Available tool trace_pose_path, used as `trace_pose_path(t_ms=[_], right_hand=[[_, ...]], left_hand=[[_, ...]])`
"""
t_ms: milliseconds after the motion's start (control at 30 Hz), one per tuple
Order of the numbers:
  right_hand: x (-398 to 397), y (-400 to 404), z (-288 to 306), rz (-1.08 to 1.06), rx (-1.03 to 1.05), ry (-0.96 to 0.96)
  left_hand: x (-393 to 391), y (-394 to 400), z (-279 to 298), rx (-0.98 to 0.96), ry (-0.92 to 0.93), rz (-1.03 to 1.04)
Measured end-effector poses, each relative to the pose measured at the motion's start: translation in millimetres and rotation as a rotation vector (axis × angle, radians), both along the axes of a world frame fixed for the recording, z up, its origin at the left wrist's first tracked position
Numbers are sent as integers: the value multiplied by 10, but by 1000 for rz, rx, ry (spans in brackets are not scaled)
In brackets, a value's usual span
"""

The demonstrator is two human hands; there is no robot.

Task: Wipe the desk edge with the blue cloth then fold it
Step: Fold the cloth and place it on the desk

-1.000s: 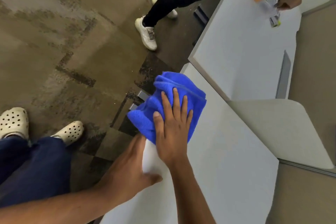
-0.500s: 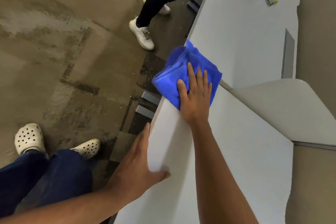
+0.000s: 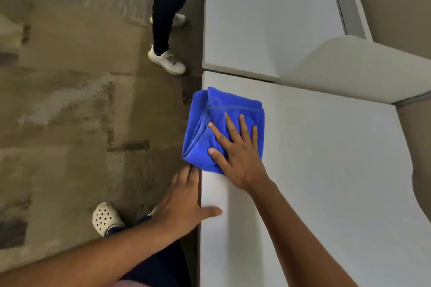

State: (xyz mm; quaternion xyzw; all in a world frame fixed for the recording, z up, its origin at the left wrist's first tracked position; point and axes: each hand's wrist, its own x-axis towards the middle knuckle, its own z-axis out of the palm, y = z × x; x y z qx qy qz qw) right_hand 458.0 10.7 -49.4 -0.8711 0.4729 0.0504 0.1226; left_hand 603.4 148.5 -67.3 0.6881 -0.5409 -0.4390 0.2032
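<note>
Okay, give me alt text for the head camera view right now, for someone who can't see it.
A right hand presses a bunched blue cloth flat over the edge of a white desk, while the left hand braces on that edge nearer the wearer. Another person's white sneaker stands on the floor beyond.

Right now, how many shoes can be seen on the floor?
3. A white sneaker beside the far desk, a second one behind that leg, and a perforated clog near the left hand. Others may be hidden.
</note>
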Motion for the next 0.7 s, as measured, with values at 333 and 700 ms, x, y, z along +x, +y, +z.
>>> trace_pose_path(t_ms=[333,700], right_hand=[[-281,695,288,-948,-34,-456],[-171,634,420,-1033,76,-297]], left_hand=[[179,-621,891,-331,-249,-223],[-224,-2214,851,-669,-773,-1188]])
